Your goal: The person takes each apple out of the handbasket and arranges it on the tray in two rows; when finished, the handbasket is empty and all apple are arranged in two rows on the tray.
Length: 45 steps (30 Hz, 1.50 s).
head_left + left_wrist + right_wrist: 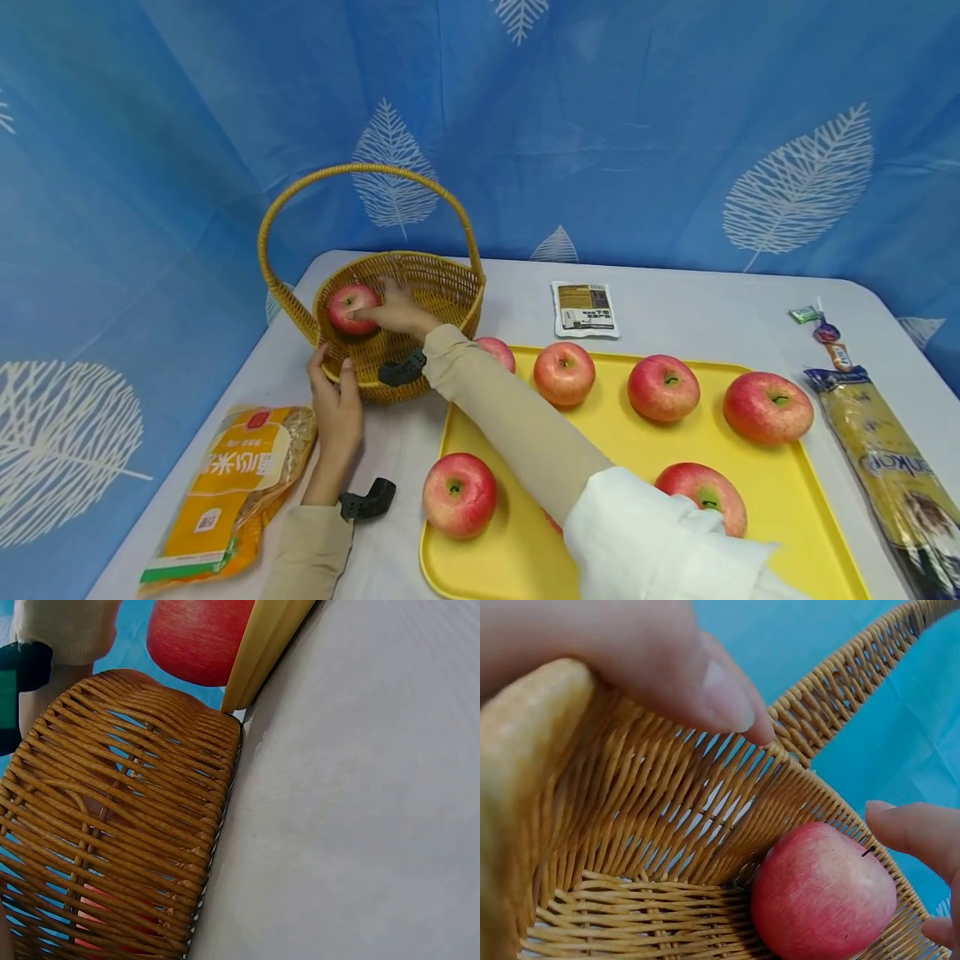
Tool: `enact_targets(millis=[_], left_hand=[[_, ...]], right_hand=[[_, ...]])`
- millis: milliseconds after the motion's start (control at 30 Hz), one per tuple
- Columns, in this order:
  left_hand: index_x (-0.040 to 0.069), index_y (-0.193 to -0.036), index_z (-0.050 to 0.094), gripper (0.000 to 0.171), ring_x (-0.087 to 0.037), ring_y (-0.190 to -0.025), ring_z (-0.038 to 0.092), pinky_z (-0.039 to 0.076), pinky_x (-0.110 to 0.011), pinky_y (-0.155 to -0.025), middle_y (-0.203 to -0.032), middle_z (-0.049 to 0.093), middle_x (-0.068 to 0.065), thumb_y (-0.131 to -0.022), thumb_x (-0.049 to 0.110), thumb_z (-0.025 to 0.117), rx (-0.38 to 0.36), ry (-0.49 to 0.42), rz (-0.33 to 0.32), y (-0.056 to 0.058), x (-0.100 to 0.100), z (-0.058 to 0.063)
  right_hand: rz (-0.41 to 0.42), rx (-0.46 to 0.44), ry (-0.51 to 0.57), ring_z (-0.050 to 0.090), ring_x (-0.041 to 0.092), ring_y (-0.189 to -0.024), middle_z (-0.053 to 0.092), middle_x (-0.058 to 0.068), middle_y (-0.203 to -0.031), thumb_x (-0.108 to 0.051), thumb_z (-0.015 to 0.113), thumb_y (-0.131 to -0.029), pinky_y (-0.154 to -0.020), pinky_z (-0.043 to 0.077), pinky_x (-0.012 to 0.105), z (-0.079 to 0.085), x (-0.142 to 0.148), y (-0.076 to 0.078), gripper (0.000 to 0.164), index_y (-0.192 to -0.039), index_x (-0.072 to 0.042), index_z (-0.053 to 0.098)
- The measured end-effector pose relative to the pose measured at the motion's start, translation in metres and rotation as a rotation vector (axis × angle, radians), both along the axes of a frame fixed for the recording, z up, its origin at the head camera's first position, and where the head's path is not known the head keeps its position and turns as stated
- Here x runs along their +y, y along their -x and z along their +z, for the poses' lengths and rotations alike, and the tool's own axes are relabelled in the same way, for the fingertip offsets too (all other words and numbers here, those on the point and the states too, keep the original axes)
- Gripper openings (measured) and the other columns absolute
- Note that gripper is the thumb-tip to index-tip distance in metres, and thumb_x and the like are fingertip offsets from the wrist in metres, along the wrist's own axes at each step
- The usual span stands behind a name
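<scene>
In the head view a woven basket (pixel 375 387) with a tall hoop handle stands at the back left. A red apple (pixel 352 307) sits inside it by the left wall. My right hand (pixel 397 312) reaches into the basket beside this apple; in the right wrist view its fingers are extended and a gap shows between them and the apple (pixel 821 892). My left hand (pixel 337 417) holds the front-left rim near the handle's foot, its fingertips partly hidden. The left wrist view looks at the basket's outer wall (pixel 127 825), with red showing through the weave.
A yellow tray (pixel 525 575) bearing several apples, one being this apple (pixel 460 495), lies at front right, partly under my right arm. An orange food bag (pixel 232 492) lies left. A white packet (pixel 585 309) lies behind the tray; candies (pixel 827 332) and a golden bag (pixel 885 467) lie right.
</scene>
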<state>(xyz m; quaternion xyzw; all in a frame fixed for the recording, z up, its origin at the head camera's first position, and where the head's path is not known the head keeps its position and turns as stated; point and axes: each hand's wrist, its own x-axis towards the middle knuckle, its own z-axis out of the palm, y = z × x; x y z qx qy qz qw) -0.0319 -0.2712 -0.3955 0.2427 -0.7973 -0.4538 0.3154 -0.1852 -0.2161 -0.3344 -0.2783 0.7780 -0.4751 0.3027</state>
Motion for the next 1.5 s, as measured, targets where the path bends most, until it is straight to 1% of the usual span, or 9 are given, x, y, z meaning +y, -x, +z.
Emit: enact_targets(millis=[133, 300, 433, 733, 900, 1000, 1133, 1333, 1500], left_hand=[[0.008, -0.138, 0.025, 0.051, -0.029, -0.136, 0.022, 0.018, -0.050, -0.109, -0.145, 0.027, -0.018, -0.096, 0.033, 0.037, -0.001, -0.003, -0.010, 0.000, 0.001, 0.001], [0.008, -0.138, 0.025, 0.050, -0.031, -0.136, 0.022, 0.018, -0.051, -0.109, -0.145, 0.026, -0.018, -0.096, 0.033, 0.037, -0.014, -0.005, 0.001, -0.004, 0.002, 0.002], [0.007, -0.138, 0.025, 0.050, -0.030, -0.136, 0.023, 0.018, -0.050, -0.109, -0.145, 0.027, -0.018, -0.096, 0.032, 0.037, -0.016, -0.009, 0.010, -0.005, 0.001, 0.002], [0.006, -0.138, 0.025, 0.050, -0.031, -0.135, 0.023, 0.018, -0.050, -0.109, -0.145, 0.026, -0.018, -0.096, 0.032, 0.037, -0.013, -0.002, 0.011, -0.003, 0.000, 0.004], [0.005, -0.138, 0.025, 0.050, -0.031, -0.135, 0.023, 0.018, -0.050, -0.109, -0.145, 0.027, -0.019, -0.096, 0.031, 0.037, -0.005, -0.008, 0.004, -0.004, 0.001, 0.003], [0.006, -0.138, 0.026, 0.050, -0.030, -0.135, 0.023, 0.019, -0.050, -0.109, -0.144, 0.028, -0.018, -0.096, 0.031, 0.037, -0.008, -0.007, 0.008, -0.004, 0.002, 0.002], [0.006, -0.137, 0.027, 0.049, -0.029, -0.134, 0.025, 0.020, -0.049, -0.109, -0.144, 0.029, -0.018, -0.096, 0.031, 0.037, 0.000, -0.007, 0.020, -0.003, 0.001, 0.003], [0.005, -0.136, 0.027, 0.048, -0.029, -0.134, 0.026, 0.020, -0.048, -0.109, -0.143, 0.029, -0.018, -0.096, 0.029, 0.038, 0.011, -0.005, 0.018, 0.000, 0.000, 0.004], [0.006, -0.137, 0.026, 0.049, -0.028, -0.134, 0.025, 0.019, -0.048, -0.109, -0.144, 0.029, -0.017, -0.096, 0.031, 0.038, -0.003, 0.003, 0.020, 0.003, 0.000, 0.005]], right_hand=[[-0.032, -0.036, 0.037, 0.007, 0.033, -0.140, -0.005, 0.014, -0.152, -0.036, 0.063, -0.082, -0.108, 0.026, 0.049, -0.004, -0.002, 0.000, 0.088, -0.146, -0.017, 0.007], [-0.023, -0.084, 0.066, 0.020, 0.028, -0.138, 0.011, 0.009, -0.152, -0.036, 0.068, -0.078, -0.106, 0.031, 0.045, -0.009, -0.007, -0.002, 0.096, -0.147, -0.017, 0.004], [-0.002, -0.116, 0.085, 0.027, 0.028, -0.135, 0.016, 0.009, -0.151, -0.035, 0.073, -0.073, -0.104, 0.033, 0.043, -0.012, -0.011, -0.003, 0.104, -0.147, -0.018, 0.002], [0.025, -0.059, 0.034, 0.017, 0.026, -0.139, 0.009, 0.003, -0.153, -0.036, 0.077, -0.069, -0.107, 0.029, 0.044, -0.005, -0.018, -0.001, 0.109, -0.146, -0.026, 0.001], [0.036, -0.072, 0.068, 0.022, 0.024, -0.138, 0.011, 0.004, -0.153, -0.029, 0.076, -0.070, -0.107, 0.031, 0.040, 0.000, -0.022, -0.003, 0.110, -0.146, -0.026, -0.003], [0.052, -0.017, 0.075, 0.033, 0.025, -0.132, 0.022, 0.008, -0.150, -0.023, 0.074, -0.074, -0.103, 0.036, 0.037, 0.000, -0.021, -0.005, 0.106, -0.147, -0.020, -0.003], [0.032, 0.151, 0.037, 0.043, 0.027, -0.125, 0.034, 0.013, -0.144, -0.021, 0.069, -0.077, -0.097, 0.042, 0.035, -0.001, -0.020, -0.006, 0.095, -0.147, -0.016, 0.006], [-0.058, 0.265, -0.071, 0.039, 0.029, -0.128, 0.028, 0.016, -0.145, -0.024, 0.070, -0.077, -0.096, 0.042, 0.037, -0.001, -0.022, -0.003, 0.083, -0.144, -0.018, 0.021], [-0.005, 0.304, -0.128, 0.040, 0.030, -0.127, 0.018, 0.016, -0.149, -0.026, 0.071, -0.077, -0.095, 0.043, 0.038, -0.001, -0.021, -0.001, 0.086, -0.145, -0.020, 0.019]])
